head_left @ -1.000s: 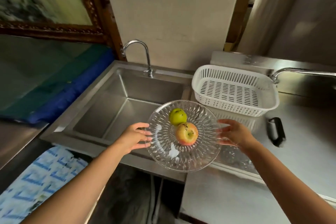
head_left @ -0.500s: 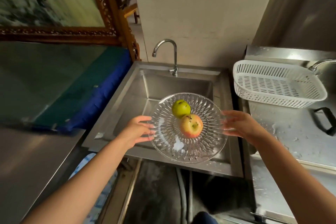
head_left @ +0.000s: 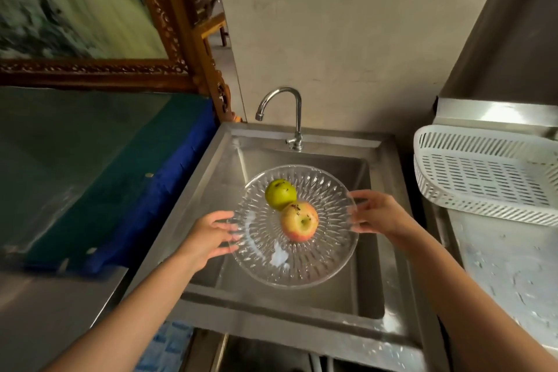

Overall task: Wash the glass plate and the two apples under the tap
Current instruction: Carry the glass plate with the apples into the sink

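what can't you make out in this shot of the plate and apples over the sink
All in the head view:
- Sink floor and drain: hidden behind the glass plate and its cut pattern.
- Undersides of the green apple and red apple: they rest on the plate.
- Left hand and right hand fingers under the rim: blurred through the glass.
- White basket: cut off by the right edge.
- Dark specks on the apples: too small to identify.

1. The left hand (head_left: 211, 234) reached forward on a bare, extended forearm, fingers spread and gripping at its right side.
2. The right hand (head_left: 379, 214) mirrored it, fingers curled inward, thumb uppermost, wrist bent slightly, forearm bare.
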Motion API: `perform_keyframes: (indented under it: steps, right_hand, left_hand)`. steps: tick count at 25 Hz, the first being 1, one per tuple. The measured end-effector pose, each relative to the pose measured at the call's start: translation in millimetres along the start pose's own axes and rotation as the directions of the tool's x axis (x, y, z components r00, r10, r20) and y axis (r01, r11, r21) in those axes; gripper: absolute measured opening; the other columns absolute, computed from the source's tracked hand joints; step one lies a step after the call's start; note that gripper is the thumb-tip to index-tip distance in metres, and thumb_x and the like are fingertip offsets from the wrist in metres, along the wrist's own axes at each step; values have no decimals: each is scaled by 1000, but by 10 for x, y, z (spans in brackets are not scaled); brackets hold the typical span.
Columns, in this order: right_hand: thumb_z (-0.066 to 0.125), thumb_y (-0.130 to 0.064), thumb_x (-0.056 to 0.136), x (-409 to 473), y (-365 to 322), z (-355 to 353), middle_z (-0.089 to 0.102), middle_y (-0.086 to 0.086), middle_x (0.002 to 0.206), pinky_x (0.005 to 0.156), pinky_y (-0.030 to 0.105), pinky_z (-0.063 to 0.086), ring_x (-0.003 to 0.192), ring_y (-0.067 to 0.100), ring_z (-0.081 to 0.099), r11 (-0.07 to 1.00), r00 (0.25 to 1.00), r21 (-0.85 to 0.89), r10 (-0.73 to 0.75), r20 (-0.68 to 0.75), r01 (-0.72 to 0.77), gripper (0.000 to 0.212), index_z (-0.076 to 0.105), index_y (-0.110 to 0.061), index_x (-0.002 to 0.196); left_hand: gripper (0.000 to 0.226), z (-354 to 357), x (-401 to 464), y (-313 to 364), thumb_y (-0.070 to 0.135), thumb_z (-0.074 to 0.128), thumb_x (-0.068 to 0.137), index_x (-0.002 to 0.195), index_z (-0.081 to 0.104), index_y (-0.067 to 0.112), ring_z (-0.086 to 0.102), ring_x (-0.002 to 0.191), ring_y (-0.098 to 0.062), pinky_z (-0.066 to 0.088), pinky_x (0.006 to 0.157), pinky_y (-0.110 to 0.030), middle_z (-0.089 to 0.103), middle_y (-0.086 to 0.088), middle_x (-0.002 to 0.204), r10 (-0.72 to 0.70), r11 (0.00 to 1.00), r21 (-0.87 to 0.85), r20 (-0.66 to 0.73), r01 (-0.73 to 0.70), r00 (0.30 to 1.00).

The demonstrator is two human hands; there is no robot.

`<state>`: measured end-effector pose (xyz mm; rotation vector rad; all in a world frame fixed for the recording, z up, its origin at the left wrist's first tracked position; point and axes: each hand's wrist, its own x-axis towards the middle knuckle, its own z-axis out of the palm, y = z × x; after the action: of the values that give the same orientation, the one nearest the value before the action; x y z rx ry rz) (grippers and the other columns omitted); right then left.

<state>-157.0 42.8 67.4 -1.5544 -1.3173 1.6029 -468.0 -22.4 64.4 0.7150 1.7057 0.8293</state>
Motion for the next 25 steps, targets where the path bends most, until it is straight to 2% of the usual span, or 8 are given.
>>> perform_keyframes:
  steps: [5,9,12,14,17,21,23,25]
  right_hand:
    - [58,20,75,679,-69,84,61,7,73,50,25,59,57,19,63,999,999,18,35,-29,-35,45,58,-13,106]
    - [61,15,75,1113,-13,197,69,-3,60,47,22,56,51,8,68,998,994,34,58,-95,-55,40,60,-23,89]
    - [64,13,72,1381,212,336,69,-3,60,51,27,56,54,12,66,997,977,32,75,-201,-70,41,63,-25,87]
    - [63,15,69,1592,480,444,67,2,69,58,33,54,59,17,63,992,955,47,122,-270,-113,43,63,-20,94]
    - [59,17,69,2012,1076,553,63,5,68,50,28,52,54,16,59,984,933,36,176,-313,-173,46,61,-10,107]
    - [61,12,73,2469,1847,727,63,16,81,48,25,48,60,20,58,965,911,73,263,-317,-254,44,58,-11,112]
    - [66,6,72,2634,2217,834,63,8,75,42,17,46,57,14,56,953,896,79,303,-326,-293,41,59,-14,107]
    - [69,4,71,2781,2521,918,62,2,69,42,18,45,55,11,55,944,887,72,326,-327,-321,39,58,-16,103]
  left_hand:
    - [49,-87,678,243,-16,48,84,125,52,10,64,83,-19,55,64,-29,62,-7,98,-6,1000,18,-2,6,1000]
    - [45,-81,1294,341,-12,50,84,123,53,10,64,81,-20,55,65,-30,62,-8,97,-25,998,53,36,23,999]
    - [43,-49,1804,268,-9,53,85,123,53,11,64,79,-18,55,64,-28,62,-7,97,-40,995,91,77,33,996]
    - [43,16,2133,97,-9,55,83,122,53,10,63,76,-17,54,63,-28,61,-10,101,-66,993,103,109,55,992]
    - [46,172,2653,-314,-11,59,79,121,52,7,62,75,-18,53,63,-29,60,-12,99,-92,991,104,140,78,986]
    - [48,335,3236,-1030,-15,58,79,123,50,1,59,82,-29,50,69,-36,58,-18,99,-145,986,107,136,131,980]
    - [48,401,3462,-1425,-16,58,78,122,50,1,58,83,-30,50,66,-34,58,-15,93,-183,978,124,113,169,977]
    - [47,458,3642,-1733,-16,58,78,120,52,2,58,85,-31,52,57,-29,59,-12,88,-206,972,135,78,195,975]
